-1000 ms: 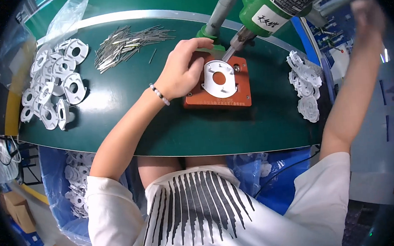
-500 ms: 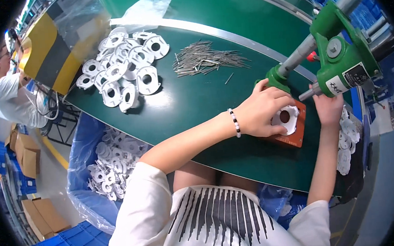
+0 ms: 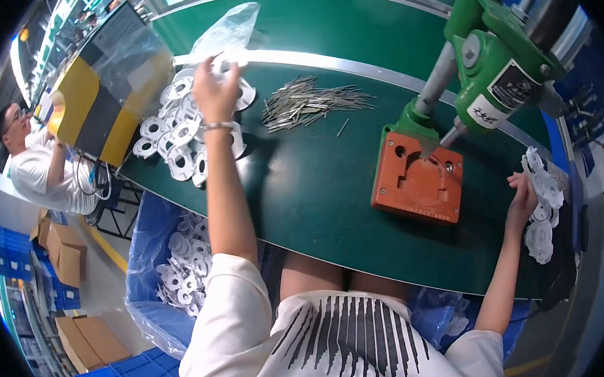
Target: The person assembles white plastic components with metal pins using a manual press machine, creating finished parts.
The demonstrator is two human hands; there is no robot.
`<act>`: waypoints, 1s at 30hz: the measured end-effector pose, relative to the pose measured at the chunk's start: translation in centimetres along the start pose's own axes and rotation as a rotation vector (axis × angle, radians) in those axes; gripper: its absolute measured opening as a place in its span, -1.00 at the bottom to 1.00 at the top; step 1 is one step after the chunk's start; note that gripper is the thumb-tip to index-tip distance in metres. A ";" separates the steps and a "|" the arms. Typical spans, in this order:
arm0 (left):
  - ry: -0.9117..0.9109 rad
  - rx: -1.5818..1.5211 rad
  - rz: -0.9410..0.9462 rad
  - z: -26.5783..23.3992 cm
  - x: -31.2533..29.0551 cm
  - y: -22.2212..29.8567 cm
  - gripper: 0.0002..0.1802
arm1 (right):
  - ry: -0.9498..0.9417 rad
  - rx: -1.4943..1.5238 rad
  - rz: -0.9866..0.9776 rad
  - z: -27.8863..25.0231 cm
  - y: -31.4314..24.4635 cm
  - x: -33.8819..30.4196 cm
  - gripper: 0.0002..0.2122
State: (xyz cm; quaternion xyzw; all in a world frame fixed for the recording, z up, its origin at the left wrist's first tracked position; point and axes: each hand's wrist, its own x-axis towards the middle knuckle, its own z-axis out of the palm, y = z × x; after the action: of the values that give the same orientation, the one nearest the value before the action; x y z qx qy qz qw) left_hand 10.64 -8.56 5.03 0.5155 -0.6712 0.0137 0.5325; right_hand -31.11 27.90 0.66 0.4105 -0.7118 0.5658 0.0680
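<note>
Reaching the far-left white rings (image 3: 188,116), left hand (image 3: 216,95) spreads its fingers; orange block (image 3: 420,179) now freed; right hand (image 3: 522,200) grip unclear.

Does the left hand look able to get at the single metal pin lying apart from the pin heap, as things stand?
Probably yes: the left hand is at the white parts, and the single metal pin lies uncovered on the green table; only the low pin heap lies partly between.
</note>
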 end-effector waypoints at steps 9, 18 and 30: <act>0.127 0.594 0.336 -1.3 5.0 -12.7 -0.33 | -0.055 -0.592 -0.472 -1.9 -0.2 -1.7 -0.90; -0.053 -0.345 0.575 2.9 -3.8 4.6 -0.67 | 0.038 -1.034 -0.402 -7.7 -3.1 -1.6 -0.87; -0.641 -0.588 0.477 2.5 -12.8 11.5 -0.57 | -0.188 -0.865 -0.206 -11.6 0.4 4.4 -0.83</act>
State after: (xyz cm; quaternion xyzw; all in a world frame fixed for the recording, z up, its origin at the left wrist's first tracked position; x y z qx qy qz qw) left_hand -0.49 4.09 0.73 0.1536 -0.8759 -0.2139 0.4042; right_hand -38.48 35.68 6.87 0.4626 -0.8412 0.1670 0.2245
